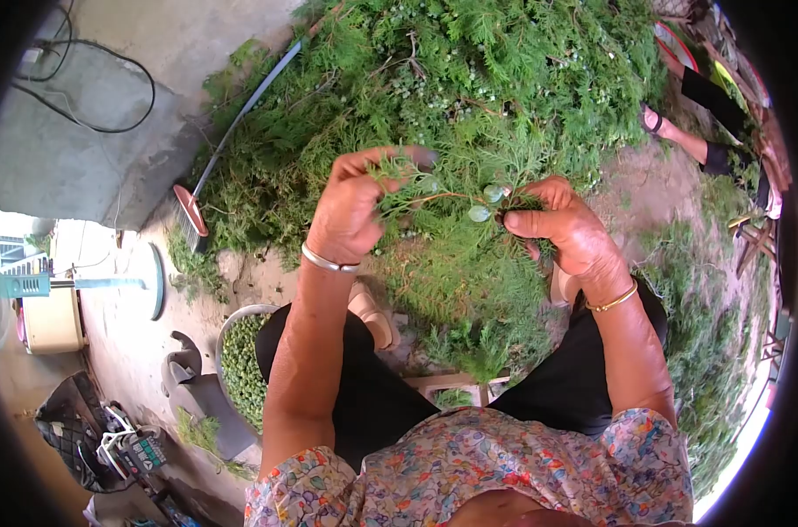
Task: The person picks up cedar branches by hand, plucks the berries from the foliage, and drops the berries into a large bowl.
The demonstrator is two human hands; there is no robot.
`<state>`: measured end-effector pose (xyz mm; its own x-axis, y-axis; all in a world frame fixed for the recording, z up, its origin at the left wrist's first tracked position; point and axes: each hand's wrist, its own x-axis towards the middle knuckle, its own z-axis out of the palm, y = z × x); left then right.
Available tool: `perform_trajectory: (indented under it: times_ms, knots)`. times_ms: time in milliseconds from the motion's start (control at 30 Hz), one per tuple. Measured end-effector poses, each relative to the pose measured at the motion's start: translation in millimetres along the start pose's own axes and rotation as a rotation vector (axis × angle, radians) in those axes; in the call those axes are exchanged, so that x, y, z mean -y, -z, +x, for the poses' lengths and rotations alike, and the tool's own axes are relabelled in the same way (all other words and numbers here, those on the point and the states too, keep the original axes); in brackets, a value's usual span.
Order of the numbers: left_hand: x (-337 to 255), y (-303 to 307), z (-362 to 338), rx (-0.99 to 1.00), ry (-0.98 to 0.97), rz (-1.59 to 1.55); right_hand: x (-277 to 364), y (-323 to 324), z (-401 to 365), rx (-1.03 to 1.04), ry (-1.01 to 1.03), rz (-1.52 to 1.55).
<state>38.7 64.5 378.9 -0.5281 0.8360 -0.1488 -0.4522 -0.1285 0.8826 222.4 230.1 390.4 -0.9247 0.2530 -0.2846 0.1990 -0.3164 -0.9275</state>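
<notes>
At centre, over heaped foliage, thin green feathery sprig with pale round cones [469, 200], left hand [350, 215] at 9 o'clock, fingers pinching its fronds, right hand [561, 227] at 3 o'clock, fingers pinching its other end.

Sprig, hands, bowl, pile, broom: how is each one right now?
sprig: held up between both hands, green cones on it.
left hand: closed on the sprig's leafy end.
right hand: closed on the sprig's other end.
bowl: upright on the ground, nearly full of green cones.
pile: green branches heaped on the ground.
broom: lying down at the pile's edge.
</notes>
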Motion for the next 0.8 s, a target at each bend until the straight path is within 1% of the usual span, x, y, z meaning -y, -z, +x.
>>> perform_trajectory:
  times_ms: [33,67,133,167,233,267,333,400,433,467,500,533,567,633,667,700,733,767,800]
  knots:
    - [-4.4,-2.2,-2.8,0.108,-0.017,0.134,0.6,-1.2,0.8,-0.012,-0.016,0.021]
    - [-2.6,1.7,-2.7,0.111,-0.013,0.134,0.4,-1.5,0.9,-0.025,-0.032,0.044]
    - [3.7,8.6,-1.9,0.339,-0.678,0.943,-1.7,1.0,2.5,-0.003,-0.022,0.024]
    - [5.9,6.8,-1.7,0.34,-0.676,0.94,-2.7,1.9,3.4,0.024,-0.009,0.001]
    - [6.9,-1.5,-1.7,0.186,-0.09,0.021,-3.8,1.4,4.4,0.024,0.004,-0.008]
    - [3.7,-5.6,-1.8,0.188,-0.088,0.019,-4.1,1.6,4.5,0.026,0.021,-0.018]
    - [-2.0,-13.0,-0.7,-0.425,-0.051,0.107,-1.8,4.7,1.7,0.039,0.02,-0.078]
    - [-20.8,14.3,0.0,-0.322,-0.161,0.061,-1.9,5.4,-0.3,0.048,0.023,-0.137]
    - [-28.5,14.3,0.1,-0.312,-0.186,-0.078,-3.4,3.4,0.7,0.006,0.047,-0.135]
    - [-35.6,8.5,-2.6,-0.282,-0.182,-0.147,-5.1,1.9,2.2,-0.036,0.073,-0.134]
    - [-35.5,2.4,-4.7,-0.184,-0.187,-0.155,-8.0,1.8,4.7,-0.044,0.075,-0.133]
    - [-31.8,-3.3,-7.3,-0.088,-0.192,-0.164,-11.6,2.1,8.4,-0.108,0.058,-0.124]
    - [-24.0,-5.3,-10.7,-0.086,-0.191,-0.166,-13.5,1.7,11.2,-0.17,0.039,-0.116]
    - [-4.9,-9.2,-16.8,0.148,-0.067,-0.055,-14.5,-1.5,13.9,-0.205,0.033,-0.122]
    - [1.9,-19.1,-18.2,0.147,-0.065,-0.057,-15.2,-3.1,15.0,-0.238,0.03,-0.126]
    - [8.9,-32.1,-18.7,0.038,-0.059,0.084,-18.7,-4.7,17.1,-0.237,0.027,-0.127]
    - [14.5,-41.6,-18.4,-0.072,-0.053,0.224,-24.6,-6.1,19.8,-0.299,0.04,-0.087]
    - [18.7,-47.0,-17.3,-0.074,-0.051,0.223,-28.1,-7.3,21.0,-0.36,0.053,-0.047]
    - [22.0,-51.2,-15.9,-0.157,-0.028,0.173,-27.2,-7.7,19.9,-0.358,0.051,-0.047]
